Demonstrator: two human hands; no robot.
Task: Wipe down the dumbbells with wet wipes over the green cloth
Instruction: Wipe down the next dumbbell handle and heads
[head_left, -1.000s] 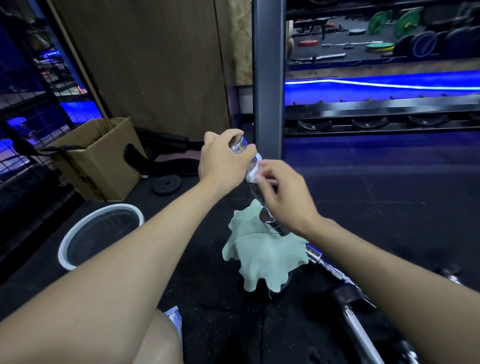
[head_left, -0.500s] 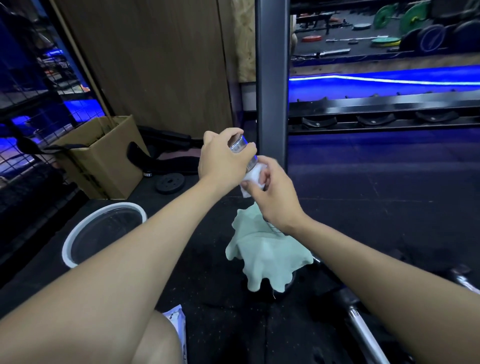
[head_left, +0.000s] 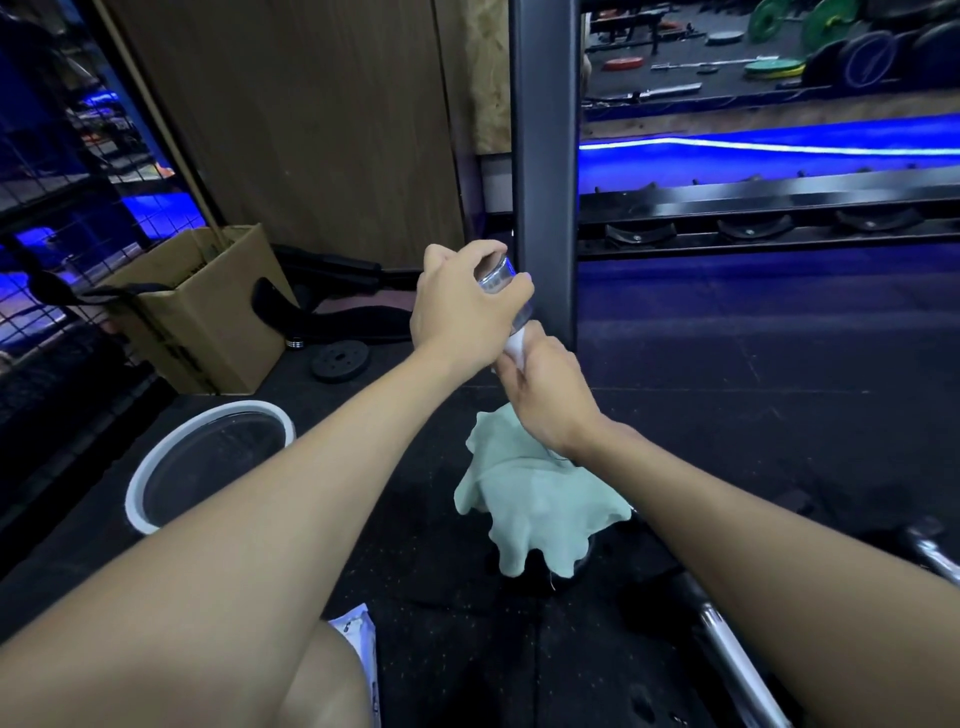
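Fingers (head_left: 511, 291) of the left hand (head_left: 462, 312) clamp the upright chrome dumbbell bar (head_left: 493, 278) steady at twelve o'clock above the crumpled green cloth (head_left: 540, 499); the right hand (head_left: 550, 389) pinches a white wet wipe (head_left: 517, 349) around it.

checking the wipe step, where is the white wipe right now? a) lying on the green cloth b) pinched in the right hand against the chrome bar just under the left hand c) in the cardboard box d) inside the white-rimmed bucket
b: the white wipe shows at the right hand, pressed to the dumbbell bar directly below the left hand, above the green cloth.
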